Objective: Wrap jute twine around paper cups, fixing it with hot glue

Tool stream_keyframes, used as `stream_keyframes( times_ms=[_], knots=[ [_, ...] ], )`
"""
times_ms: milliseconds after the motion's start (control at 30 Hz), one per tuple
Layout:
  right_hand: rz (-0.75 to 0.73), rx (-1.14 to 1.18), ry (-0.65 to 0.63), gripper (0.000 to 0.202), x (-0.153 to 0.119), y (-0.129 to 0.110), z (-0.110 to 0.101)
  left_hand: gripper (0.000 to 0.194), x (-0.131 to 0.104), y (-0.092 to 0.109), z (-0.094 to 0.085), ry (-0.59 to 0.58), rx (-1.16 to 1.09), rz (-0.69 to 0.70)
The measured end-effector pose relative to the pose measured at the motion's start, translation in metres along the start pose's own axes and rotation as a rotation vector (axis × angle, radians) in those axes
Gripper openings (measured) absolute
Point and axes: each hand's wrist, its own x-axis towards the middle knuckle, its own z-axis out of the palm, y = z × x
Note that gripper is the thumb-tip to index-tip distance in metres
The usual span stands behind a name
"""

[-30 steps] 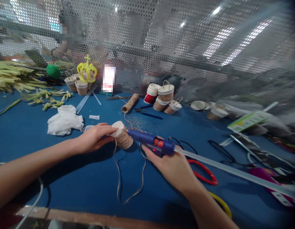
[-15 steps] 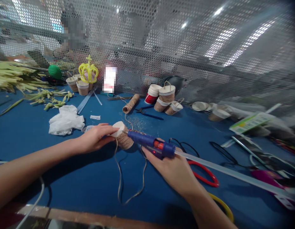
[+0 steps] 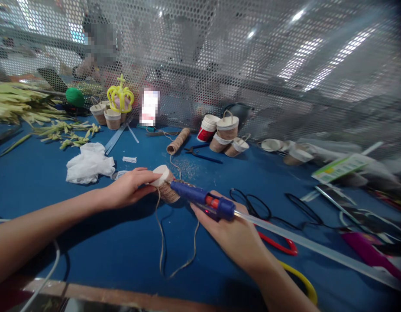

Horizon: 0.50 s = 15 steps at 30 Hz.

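Note:
My left hand pinches the white rim of a small paper cup wrapped in brown twine, tilted on its side over the blue table. My right hand is closed around a blue glue gun, whose tip touches or nearly touches the cup near its rim. A long clear glue stick runs out of the gun's back to the right. From the cup a loose loop of twine hangs down over the table. Behind the cup lies a twine roll.
Wrapped cups and pliers lie behind. Crumpled white cloth and a yellow crown are at left. Red-handled and yellow-handled tools lie by my right arm. A perforated metal screen stands at the back.
My right hand and the glue gun have shifted slightly left, the tip moving along the cup near its rim. My left hand and the cup have barely moved.

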Motion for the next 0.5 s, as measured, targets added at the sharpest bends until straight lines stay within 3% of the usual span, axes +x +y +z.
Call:
stream_keyframes(
  times_ms=[500],
  knots=[
    [0.07,0.014,-0.015,0.015,-0.007,0.006,0.014,0.026,0.0,0.003,-0.001,-0.002,-0.024,-0.03]
  ],
)
